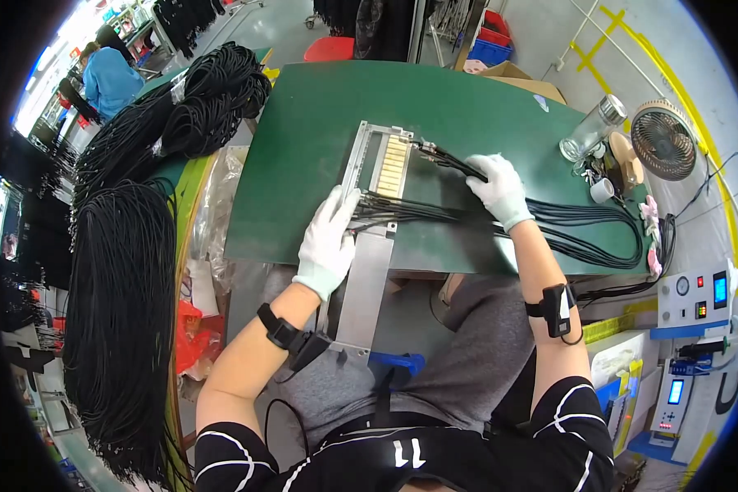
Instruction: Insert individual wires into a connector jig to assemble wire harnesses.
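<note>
A long metal fixture [366, 287] lies over the near edge of the green table and reaches down between my legs. A row of brass-coloured blocks [393, 164] fills its upper slot. My left hand [326, 246], in a white glove, rests at the fixture's left side, fingers stretched out and thumb apart. Close to these fingers, several black cables [410, 208] end on the fixture, below the blocks. My gloved right hand [500, 190] is closed round a separate bunch of black cables [447, 159]. That bunch's tips meet the fixture's upper right corner. Its grip is partly hidden by the glove.
The cables loop round at the table's [303, 123] right side. A glass bottle [592, 129] and a small fan [663, 139] stand at the far right. Large black cable bundles [123, 320] hang at the left. Control boxes [697, 297] sit at right; a person [111, 82] is far left.
</note>
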{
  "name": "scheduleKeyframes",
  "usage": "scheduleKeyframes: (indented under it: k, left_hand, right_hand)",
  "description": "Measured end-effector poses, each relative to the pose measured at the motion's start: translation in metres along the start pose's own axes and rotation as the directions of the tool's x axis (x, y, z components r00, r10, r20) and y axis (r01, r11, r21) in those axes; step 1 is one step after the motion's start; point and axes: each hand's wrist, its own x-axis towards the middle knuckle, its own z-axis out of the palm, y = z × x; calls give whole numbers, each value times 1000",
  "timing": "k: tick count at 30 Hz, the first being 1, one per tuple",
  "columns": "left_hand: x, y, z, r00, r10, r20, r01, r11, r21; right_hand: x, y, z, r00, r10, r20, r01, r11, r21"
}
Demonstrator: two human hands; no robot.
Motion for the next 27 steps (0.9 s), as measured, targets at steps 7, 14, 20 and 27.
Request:
scheduleKeyframes:
  k: [7, 14, 20, 27]
  left_hand:
    - [-11, 16, 1, 999, 46, -11, -46, 999, 26]
    - [-7, 24, 4, 993, 24, -115, -24, 1000, -1]
    - [-10, 22, 0, 997, 9, -71, -8, 1000, 14]
    - [-10, 30, -8, 997, 65, -30, -67, 997, -40]
  right_hand:
    - [-32, -58, 12, 880, -472, 56, 472, 881, 17]
    - [-17, -23, 24, 971, 112, 212, -186, 911, 368]
    - [-34, -62, 25, 904, -408, -126, 409, 912, -19]
    - [-29, -51, 33, 930, -359, -82, 355, 933, -61]
